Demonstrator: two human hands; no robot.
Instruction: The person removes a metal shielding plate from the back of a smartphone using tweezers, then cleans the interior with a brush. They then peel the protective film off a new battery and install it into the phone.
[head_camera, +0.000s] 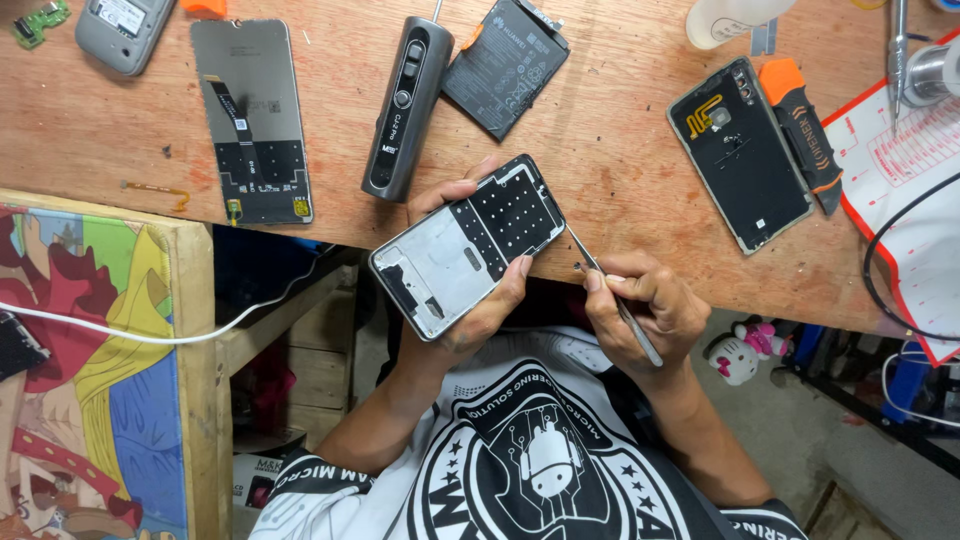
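My left hand (478, 300) grips a stripped phone frame (468, 245), silver and black, tilted over the near edge of the wooden bench (600, 170). My right hand (645, 305) pinches thin metal tweezers (610, 290), their tip close to the frame's right edge. Whether the tip touches the frame cannot be told.
On the bench lie a phone screen panel (255, 120), a dark cylindrical tool (405, 105), a black battery (505, 65), a phone back cover (740, 150), an orange-handled knife (805, 135) and a red-edged mat (905, 190). A painted board (90, 380) stands at left, crossed by a white cable (150, 335).
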